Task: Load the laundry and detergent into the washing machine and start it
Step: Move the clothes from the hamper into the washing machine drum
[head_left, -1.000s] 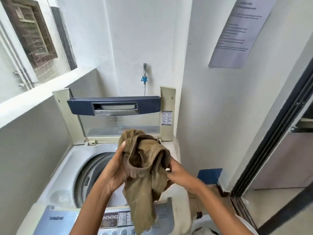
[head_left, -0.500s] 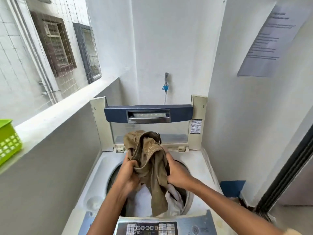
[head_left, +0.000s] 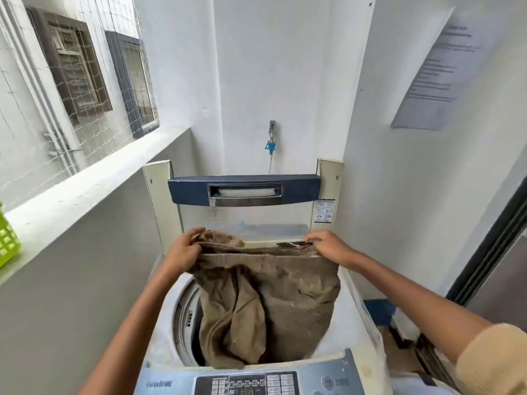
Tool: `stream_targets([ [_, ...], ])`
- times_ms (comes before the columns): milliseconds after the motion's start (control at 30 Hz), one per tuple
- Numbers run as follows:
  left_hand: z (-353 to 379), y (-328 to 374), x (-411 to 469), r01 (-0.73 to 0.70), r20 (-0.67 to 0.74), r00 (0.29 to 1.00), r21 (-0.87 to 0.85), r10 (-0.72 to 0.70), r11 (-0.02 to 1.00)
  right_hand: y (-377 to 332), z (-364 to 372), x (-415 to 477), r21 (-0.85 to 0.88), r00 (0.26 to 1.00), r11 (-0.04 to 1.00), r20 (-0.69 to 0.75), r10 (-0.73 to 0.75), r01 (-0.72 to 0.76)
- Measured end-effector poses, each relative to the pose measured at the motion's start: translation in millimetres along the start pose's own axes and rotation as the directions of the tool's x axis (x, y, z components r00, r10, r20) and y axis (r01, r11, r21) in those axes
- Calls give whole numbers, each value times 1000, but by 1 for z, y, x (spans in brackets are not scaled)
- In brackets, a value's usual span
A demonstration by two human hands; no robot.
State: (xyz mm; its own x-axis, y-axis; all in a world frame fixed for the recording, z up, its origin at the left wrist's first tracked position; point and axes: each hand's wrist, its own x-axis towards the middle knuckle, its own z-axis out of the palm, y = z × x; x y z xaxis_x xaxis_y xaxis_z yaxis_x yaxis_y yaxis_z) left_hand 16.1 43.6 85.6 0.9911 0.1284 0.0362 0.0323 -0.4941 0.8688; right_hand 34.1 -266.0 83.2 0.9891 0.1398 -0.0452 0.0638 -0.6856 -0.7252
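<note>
A green basket (head_left: 8, 238) sits on the ledge left of the washing machine (head_left: 162, 349). Above the machine's open drum, the left hand (head_left: 182, 252) clutches one end of the waistband of brown trousers (head_left: 271, 303), fingers curled over the cloth. The right hand (head_left: 328, 248) pinches the other end, and the legs hang into the drum. A printed notice (head_left: 433, 67) hangs on the wall right of the machine.

Head-worn, close, down onto washing machine (head_left: 164, 349)
</note>
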Motion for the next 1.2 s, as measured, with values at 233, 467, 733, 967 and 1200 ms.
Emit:
stream_targets([
  [233, -23, 9, 19, 6, -130, 991, 295, 34, 956, -19, -27, -8, -184, 945, 974, 318, -69, 133],
  [467, -35, 4, 25, 35, -65, 998, 426, -8, 904, -22, -34, -2, -597, 988, 787, 82, -130, 154],
  [733, -31, 20, 10, 199, 126, 969, 99, -211, 975, -31, -14, 4, 175, 993, 983, -88, 76, -60],
  [967, -15, 4, 28, 240, 42, 966, 235, -257, 942, -35, 2, 20, 463, 972, 865, -33, 234, -192],
  [1200, 31, -46, 29, 260, 81, 952, 291, -294, 921, 22, 51, 18, 234, 865, 833, 160, 476, -502],
])
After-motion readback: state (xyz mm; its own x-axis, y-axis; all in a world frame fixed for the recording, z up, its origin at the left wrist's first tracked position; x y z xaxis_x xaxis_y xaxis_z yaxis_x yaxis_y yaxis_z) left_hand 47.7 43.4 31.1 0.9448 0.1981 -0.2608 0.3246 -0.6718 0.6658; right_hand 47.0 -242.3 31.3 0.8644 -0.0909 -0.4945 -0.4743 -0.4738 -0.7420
